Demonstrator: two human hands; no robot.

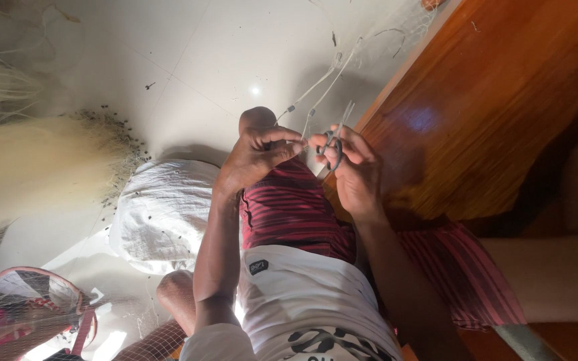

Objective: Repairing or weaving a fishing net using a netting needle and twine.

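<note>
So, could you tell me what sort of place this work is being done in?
Probably a home floor used for fishing-net work: pale floor tiles, a heap of fine netting, a white sack and a wooden panel beside the seated person.

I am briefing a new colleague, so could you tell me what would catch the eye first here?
At centre, the left hand pinches a thin white line while the right hand holds small scissors against it. To the left, a pale heap of fine netting spreads over the white tiled floor, beside a white sack.
</note>
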